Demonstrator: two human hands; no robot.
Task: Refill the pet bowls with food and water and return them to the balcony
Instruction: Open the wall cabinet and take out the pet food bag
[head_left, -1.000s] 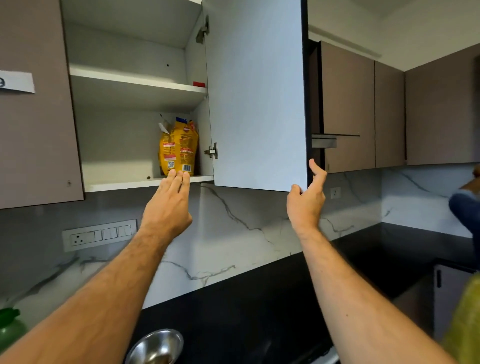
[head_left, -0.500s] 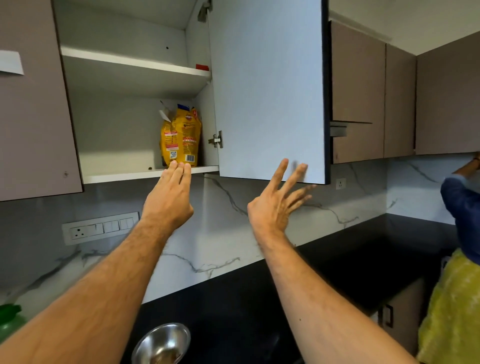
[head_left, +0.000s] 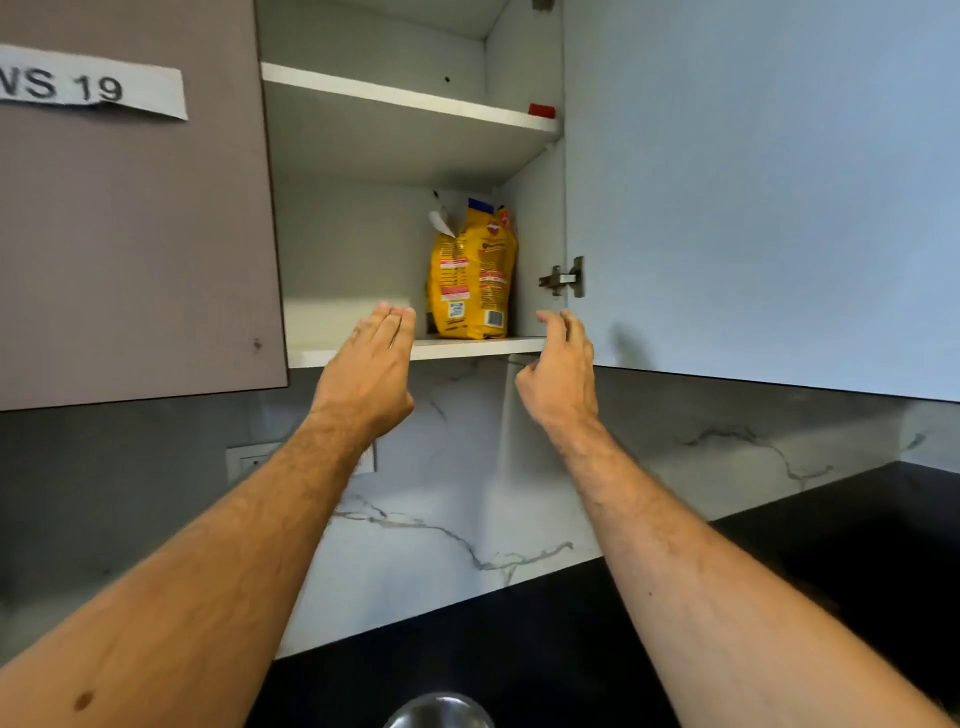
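A yellow pet food bag (head_left: 472, 275) stands upright on the lower shelf (head_left: 467, 347) of the open wall cabinet, its top torn open. My left hand (head_left: 371, 371) is raised with straight fingers, just left of and below the bag, its fingertips at the shelf edge. My right hand (head_left: 561, 374) is raised on the bag's right, fingers loosely curved, holding nothing. Neither hand touches the bag. The rim of a steel bowl (head_left: 439, 712) shows at the bottom edge on the black counter.
The cabinet door (head_left: 753, 182) hangs open to the right. A shut brown door (head_left: 130, 234) with a paper label is on the left. A small red thing (head_left: 542, 110) lies on the upper shelf. The black counter (head_left: 571, 649) and marble backsplash lie below.
My right hand left the door's lower edge and moved left to the shelf beside the bag. My left hand rose to the shelf edge. The view came closer to the cabinet.
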